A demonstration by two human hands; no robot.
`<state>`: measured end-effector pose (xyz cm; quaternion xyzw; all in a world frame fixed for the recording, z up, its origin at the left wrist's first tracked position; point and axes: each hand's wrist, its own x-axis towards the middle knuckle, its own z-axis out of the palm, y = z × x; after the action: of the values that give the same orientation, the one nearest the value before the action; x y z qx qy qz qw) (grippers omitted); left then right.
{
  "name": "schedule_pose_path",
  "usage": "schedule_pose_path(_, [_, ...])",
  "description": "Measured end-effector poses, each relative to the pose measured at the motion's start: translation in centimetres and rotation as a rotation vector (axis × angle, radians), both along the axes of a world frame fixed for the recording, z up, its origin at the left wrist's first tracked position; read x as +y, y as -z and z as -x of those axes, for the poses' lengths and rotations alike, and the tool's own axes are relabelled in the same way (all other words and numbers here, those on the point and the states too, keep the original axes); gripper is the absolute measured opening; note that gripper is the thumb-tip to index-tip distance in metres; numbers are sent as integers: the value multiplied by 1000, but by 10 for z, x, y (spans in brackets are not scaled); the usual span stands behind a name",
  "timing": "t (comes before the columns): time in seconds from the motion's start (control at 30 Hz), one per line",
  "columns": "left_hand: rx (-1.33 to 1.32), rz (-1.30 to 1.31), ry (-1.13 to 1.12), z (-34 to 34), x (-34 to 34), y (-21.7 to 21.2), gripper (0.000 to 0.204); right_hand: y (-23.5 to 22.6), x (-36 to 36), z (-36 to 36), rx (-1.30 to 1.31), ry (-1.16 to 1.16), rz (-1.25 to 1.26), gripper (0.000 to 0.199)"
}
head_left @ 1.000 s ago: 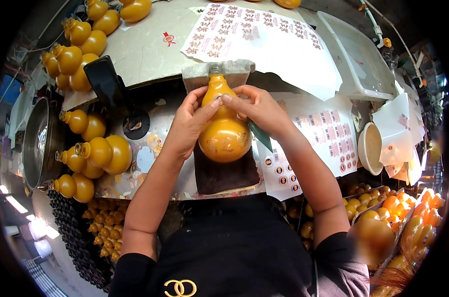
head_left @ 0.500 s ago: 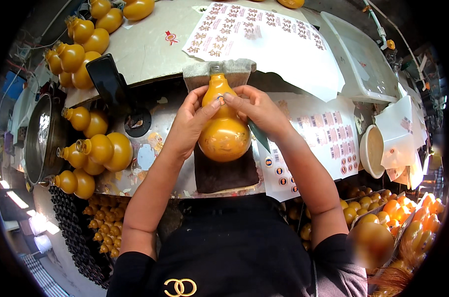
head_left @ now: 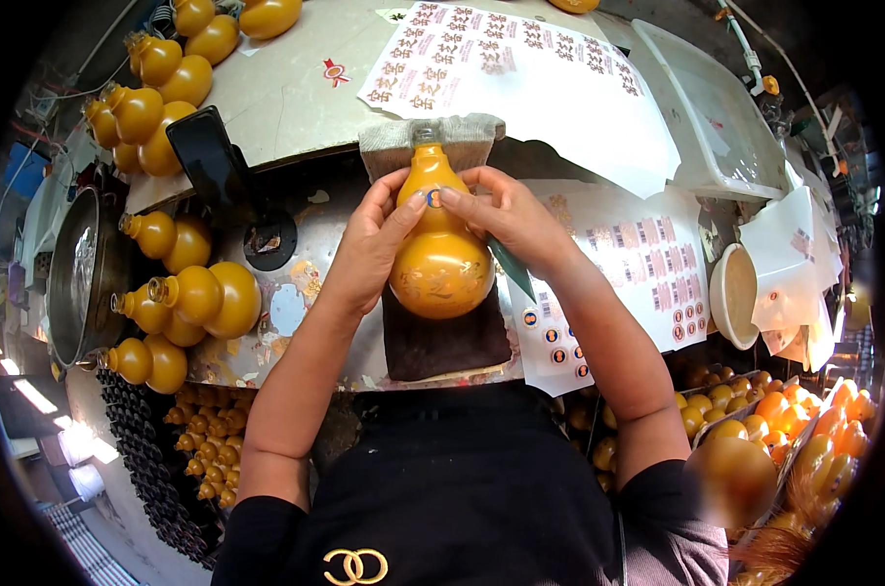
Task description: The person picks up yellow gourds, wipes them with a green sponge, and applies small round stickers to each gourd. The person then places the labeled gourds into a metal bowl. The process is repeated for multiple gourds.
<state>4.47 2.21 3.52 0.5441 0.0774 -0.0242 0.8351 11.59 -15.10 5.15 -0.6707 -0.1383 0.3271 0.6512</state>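
Note:
A yellow gourd-shaped bottle (head_left: 442, 269) with a clear glass neck lies in front of me, neck pointing away. My left hand (head_left: 376, 239) wraps round its left side and my right hand (head_left: 515, 220) its right side. Both thumbs press beside a small round blue-and-orange sticker (head_left: 433, 198) on the upper bulb. Gold lettering shows on the lower bulb. A thin dark green flat piece (head_left: 511, 269) sticks out below my right palm; its other end is hidden. The neck rests by a folded grey cloth (head_left: 481, 142), the base over a dark pad (head_left: 445, 347).
More yellow gourd bottles (head_left: 229, 298) stand at left, near a phone (head_left: 213, 161) on a stand. Sticker sheets lie on the upper board (head_left: 296, 107) and at right (head_left: 618, 293). A clear plastic bin (head_left: 711, 117) and a shallow bowl (head_left: 733, 298) sit at right.
My thumbs have shifted slightly apart, baring more of the round sticker. The bottle has tilted or turned a little, and its gold lettering shows more plainly.

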Motion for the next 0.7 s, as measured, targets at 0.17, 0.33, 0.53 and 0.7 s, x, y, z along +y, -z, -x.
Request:
schedule_pose_path(0.17, [-5,-75,2,-1,-1,-4,51,0,1,-6,16,11,2,56])
schedule_pose_path(0.33, [-11,-55,-10,0,-1,1,51,-1,2,-1,-36,-5,44,57])
schedule_pose_path(0.53, [-14,-19,-15,1,-1,4,50,-6,2,3,-45,-3,75,48])
schedule_pose_path(0.7, [28,-14,-3,-2,-1,-1,50,-1,3,-4,-68,14,85,50])
